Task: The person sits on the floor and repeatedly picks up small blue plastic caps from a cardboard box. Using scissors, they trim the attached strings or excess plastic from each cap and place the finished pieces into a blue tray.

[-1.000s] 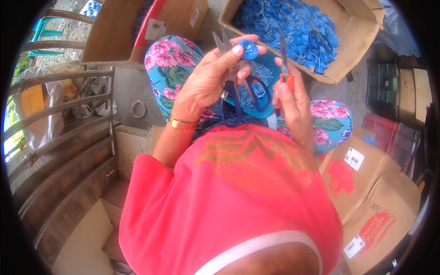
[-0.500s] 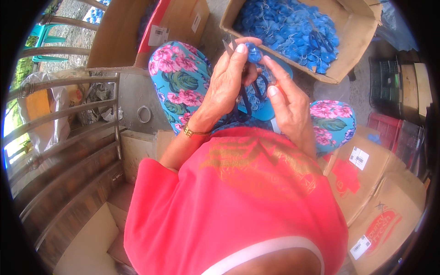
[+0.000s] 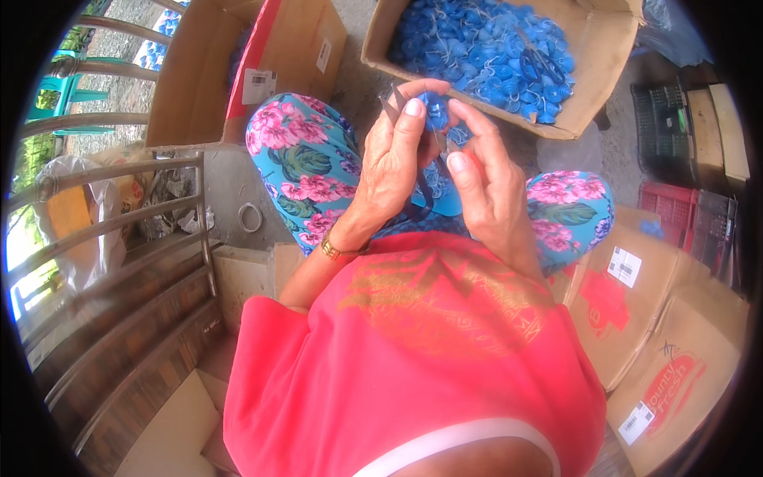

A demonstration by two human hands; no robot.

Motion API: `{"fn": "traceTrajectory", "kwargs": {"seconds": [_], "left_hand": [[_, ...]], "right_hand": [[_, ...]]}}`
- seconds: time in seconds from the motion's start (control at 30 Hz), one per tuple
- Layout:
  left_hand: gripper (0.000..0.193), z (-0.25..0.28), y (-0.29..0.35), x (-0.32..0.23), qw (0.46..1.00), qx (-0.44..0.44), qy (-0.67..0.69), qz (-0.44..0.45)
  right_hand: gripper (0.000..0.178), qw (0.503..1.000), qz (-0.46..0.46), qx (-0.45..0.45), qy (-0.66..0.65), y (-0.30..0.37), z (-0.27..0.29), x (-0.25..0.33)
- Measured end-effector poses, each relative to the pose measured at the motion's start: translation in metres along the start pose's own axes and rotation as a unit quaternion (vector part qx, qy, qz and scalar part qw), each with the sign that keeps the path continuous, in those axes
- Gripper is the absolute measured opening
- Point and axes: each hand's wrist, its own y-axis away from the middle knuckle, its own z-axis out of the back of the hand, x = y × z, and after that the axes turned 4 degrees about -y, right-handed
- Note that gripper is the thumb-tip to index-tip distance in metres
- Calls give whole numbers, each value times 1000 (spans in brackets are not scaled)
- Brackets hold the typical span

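Head view: I am watching a person's two bare hands working close together above the lap. The left hand (image 3: 385,163) is closing its thumb and fingers on a small blue piece (image 3: 435,111); the same hand is also holding dark-handled scissors (image 3: 396,102), their blades pointing upward past the thumb and their handles hanging below the palm. The right hand (image 3: 489,175) is pinching a slim tool (image 3: 450,146), mostly hidden behind the thumb, while its forefinger is reaching up to the right side of the small blue piece. That piece is thus sitting between the two hands, near the close edge of a cardboard box (image 3: 596,71). The box is holding a broad heap of blue pieces (image 3: 461,48), with second scissors (image 3: 542,60) lying on top. Below the hands, a blue tray (image 3: 451,204) is showing in part. The person is wearing floral trousers (image 3: 298,163), a red shirt (image 3: 429,342) and a gold bracelet (image 3: 331,249) on the left wrist. At left, a barred metal frame (image 3: 204,215) is standing near a red-edged carton (image 3: 298,63); at right, a black crate (image 3: 662,131) and a red crate (image 3: 670,213) are standing beyond some printed cardboard (image 3: 636,310)
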Motion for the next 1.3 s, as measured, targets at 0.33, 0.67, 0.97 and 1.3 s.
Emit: {"fn": "traceTrajectory", "kwargs": {"seconds": [0.33,0.67,0.97,1.3], "left_hand": [[21,5,-1,5,992,74,-53,92],[37,15,-2,1,994,16,-8,108],[46,14,-4,12,981,15,178,77],[42,4,-1,9,991,-18,116,69]], "right_hand": [[53,967,122,-49,220,-2,3,-13],[45,991,49,-6,123,8,8,-23],[47,999,-18,42,29,9,1,-2],[47,998,34,20,50,8,-3,-9]]}}
